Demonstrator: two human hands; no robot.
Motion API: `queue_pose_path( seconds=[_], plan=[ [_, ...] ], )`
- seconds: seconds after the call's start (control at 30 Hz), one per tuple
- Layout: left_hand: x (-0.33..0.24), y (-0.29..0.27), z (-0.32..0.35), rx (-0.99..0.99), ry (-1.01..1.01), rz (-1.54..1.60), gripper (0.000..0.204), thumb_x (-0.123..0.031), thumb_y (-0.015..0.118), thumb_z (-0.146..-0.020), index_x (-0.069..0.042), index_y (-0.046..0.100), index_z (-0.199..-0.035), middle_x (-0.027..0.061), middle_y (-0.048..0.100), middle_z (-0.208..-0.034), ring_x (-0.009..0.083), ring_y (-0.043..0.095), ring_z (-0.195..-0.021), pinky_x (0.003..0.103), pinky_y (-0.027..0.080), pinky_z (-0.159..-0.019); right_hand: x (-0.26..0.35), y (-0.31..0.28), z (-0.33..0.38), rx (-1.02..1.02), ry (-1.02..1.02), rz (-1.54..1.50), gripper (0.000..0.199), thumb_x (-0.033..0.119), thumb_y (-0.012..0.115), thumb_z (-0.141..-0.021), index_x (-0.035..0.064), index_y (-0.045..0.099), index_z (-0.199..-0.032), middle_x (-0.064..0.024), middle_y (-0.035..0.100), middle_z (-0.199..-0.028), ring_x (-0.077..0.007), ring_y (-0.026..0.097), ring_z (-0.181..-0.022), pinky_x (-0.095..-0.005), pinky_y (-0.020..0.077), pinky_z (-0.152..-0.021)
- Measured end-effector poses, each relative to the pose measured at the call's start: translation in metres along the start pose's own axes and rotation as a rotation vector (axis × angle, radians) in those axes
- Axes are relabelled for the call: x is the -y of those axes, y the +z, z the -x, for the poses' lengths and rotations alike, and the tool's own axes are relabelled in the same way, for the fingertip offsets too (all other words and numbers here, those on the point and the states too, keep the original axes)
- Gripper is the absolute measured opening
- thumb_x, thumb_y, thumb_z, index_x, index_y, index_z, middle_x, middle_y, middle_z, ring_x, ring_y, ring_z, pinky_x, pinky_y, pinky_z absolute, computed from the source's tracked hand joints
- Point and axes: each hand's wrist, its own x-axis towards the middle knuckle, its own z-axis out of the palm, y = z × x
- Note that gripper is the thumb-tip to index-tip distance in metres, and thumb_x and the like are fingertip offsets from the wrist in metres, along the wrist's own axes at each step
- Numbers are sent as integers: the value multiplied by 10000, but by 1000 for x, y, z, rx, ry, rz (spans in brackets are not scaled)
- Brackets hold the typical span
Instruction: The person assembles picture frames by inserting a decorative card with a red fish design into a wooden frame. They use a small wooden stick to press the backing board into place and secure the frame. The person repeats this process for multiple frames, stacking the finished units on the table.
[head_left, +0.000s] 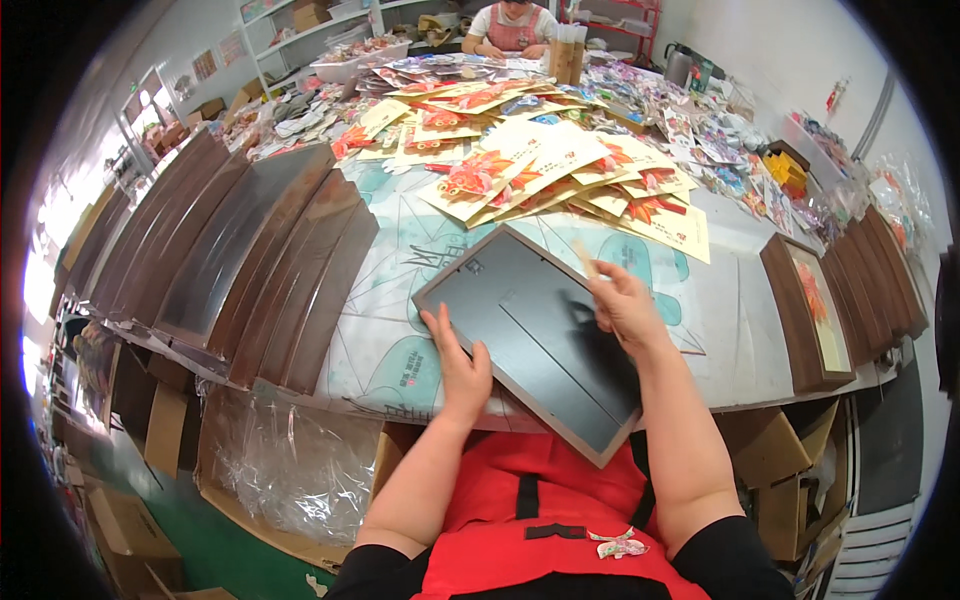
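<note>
A brown picture frame [500,300] lies back side up in front of me, turned at an angle, its near corner reaching past the table edge over my red apron. The backing panel is dark grey with a long slit line. My left hand [458,375] grips the frame's left side, thumb on the backing and fingers along the rail. Above the far right part of the backing, my right hand [628,308] is closed in a pinch on a thin pale strip [583,256]. What kind of strip it is cannot be made out.
Brown frames [270,250] stand in a row at left; more frames [825,310] stand at right. Yellow cards with red flowers [560,170] are heaped ahead. Small packets cover the far table, where another person [510,30] sits. A carton of clear plastic [300,465] sits below left.
</note>
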Motion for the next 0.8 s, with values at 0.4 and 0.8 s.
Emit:
queue_pose_path(
  seconds=[0.4, 0.8],
  plan=[
    [-103, 38, 3, 462, -222, 691, 234, -135, 479, -978, 4, 549, -1154, 105, 627, -1055, 134, 587, -942, 276, 475, -849, -25, 3, 102, -7, -617, 748, 333, 113, 660, -786, 19, 588, -1097, -164, 610, -963, -344, 602, -839, -398, 488, -708],
    [-113, 62, -66, 890, 41, -693, 275, -222, 457, -917, 8, 607, -917, 237, 634, -879, 431, 595, -855, 472, 471, -772, -76, -55, 83, -225, -555, 725, 351, 57, 544, -845, 1, 556, -1191, -180, 617, -1063, -343, 581, -946, -407, 473, -808]
  ],
)
